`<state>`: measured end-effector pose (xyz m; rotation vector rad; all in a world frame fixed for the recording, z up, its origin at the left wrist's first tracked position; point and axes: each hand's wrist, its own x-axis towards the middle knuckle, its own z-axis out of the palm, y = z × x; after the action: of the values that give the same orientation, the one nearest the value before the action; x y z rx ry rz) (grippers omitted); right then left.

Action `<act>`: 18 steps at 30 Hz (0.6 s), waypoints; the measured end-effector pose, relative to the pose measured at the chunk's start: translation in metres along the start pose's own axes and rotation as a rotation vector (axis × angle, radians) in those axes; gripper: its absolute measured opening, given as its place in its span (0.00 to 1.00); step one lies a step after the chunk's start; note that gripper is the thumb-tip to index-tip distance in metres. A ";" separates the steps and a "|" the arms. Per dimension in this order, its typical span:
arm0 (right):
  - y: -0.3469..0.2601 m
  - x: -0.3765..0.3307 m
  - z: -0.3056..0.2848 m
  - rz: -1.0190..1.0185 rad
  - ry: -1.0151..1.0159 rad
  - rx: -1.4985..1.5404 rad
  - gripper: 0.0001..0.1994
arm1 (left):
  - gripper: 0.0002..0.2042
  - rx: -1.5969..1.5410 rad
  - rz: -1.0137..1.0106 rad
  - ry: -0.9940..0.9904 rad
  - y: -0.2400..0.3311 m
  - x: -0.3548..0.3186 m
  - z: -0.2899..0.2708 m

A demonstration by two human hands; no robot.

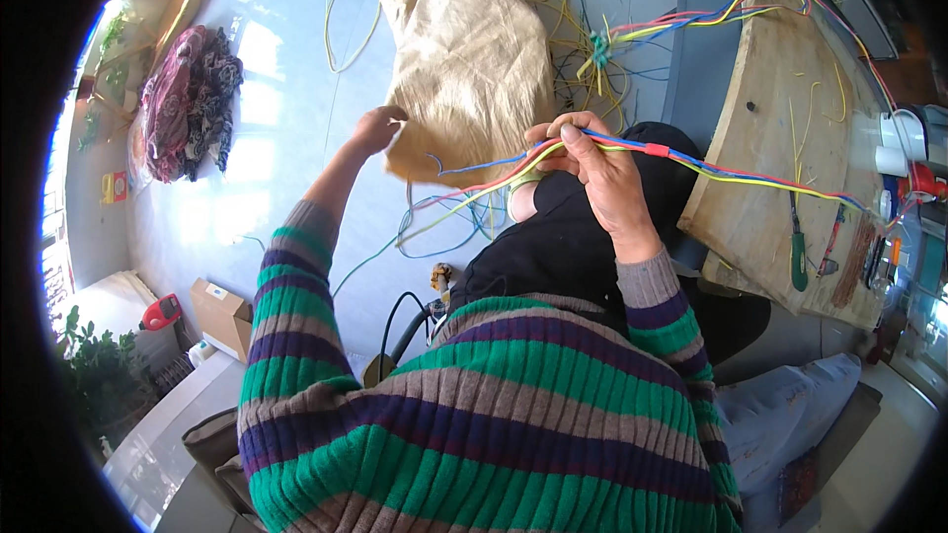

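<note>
The right hand hides part of the coloured wires it holds

- No text, number or sign can be read.
- Cardboard box: a small pale patch, perhaps a label, on its upper part, too small to make out.
- Yellow-and-red item at the far left: any print too small to read.
</note>
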<state>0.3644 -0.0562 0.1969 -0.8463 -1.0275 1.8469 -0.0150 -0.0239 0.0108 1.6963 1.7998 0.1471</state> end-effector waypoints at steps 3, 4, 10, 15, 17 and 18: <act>-0.009 -0.001 0.000 -0.028 -0.014 -0.004 0.12 | 0.12 -0.133 0.188 -0.162 0.055 -0.022 -0.029; -0.013 0.000 0.002 -0.031 -0.018 -0.014 0.12 | 0.13 -0.207 0.282 -0.218 0.064 -0.026 -0.035; -0.021 0.000 0.013 -0.053 -0.132 -0.126 0.10 | 0.11 -0.010 0.183 -0.290 0.116 -0.046 -0.056; 0.011 -0.007 0.017 -0.004 -0.126 -0.037 0.11 | 0.14 -0.056 0.431 -0.102 0.154 0.024 -0.028; 0.016 -0.008 0.016 0.004 -0.120 -0.009 0.11 | 0.19 -0.146 0.378 -0.056 0.184 0.063 -0.006; 0.019 -0.007 0.014 0.004 -0.110 0.012 0.11 | 0.21 -0.154 0.480 0.031 0.205 0.081 0.004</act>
<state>0.3493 -0.0729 0.1872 -0.7469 -1.0819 1.9188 0.1660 0.0818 0.0798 1.9878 1.3317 0.5047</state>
